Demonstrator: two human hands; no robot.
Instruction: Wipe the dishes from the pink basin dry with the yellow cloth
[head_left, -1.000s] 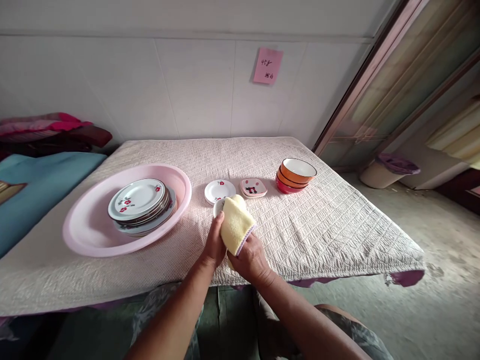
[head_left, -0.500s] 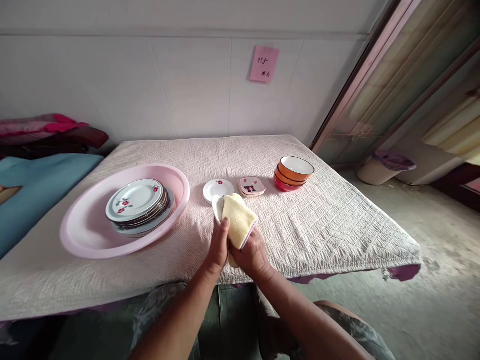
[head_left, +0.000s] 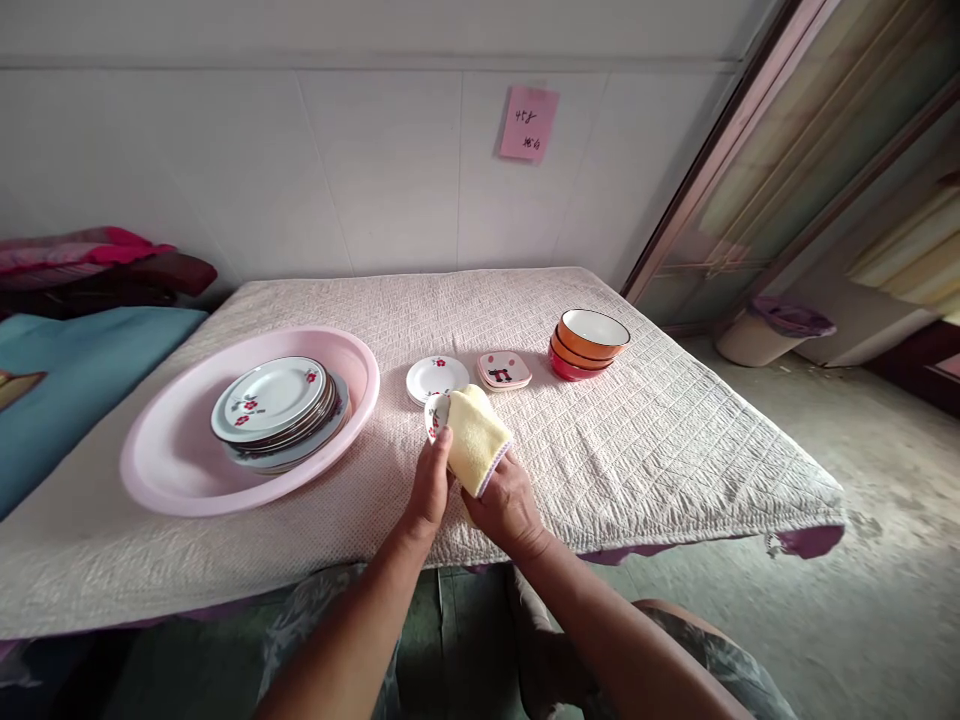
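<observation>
Between my hands is a small white plate (head_left: 435,414) with red flowers, mostly covered by a pale yellow cloth (head_left: 478,440). My left hand (head_left: 430,482) grips the plate's left side, thumb on its face. Wrapped in the cloth, my right hand (head_left: 508,502) presses it against the plate; its fingertips are hidden. Just beyond my hands lie a small stack of white flowered plates (head_left: 435,376) and some square pink-rimmed dishes (head_left: 504,369) with a cartoon figure.
To the left, a pink basin (head_left: 161,470) holds a stack of larger flowered plates (head_left: 270,395). Orange and red bowls (head_left: 589,345) are stacked at the right. Everything stands on a quilted white cover (head_left: 675,450). A bin (head_left: 772,330) is on the floor at right.
The small plate has turned in my left hand, so its red flower pattern now shows beside the cloth. Both hands stay in nearly the same place.
</observation>
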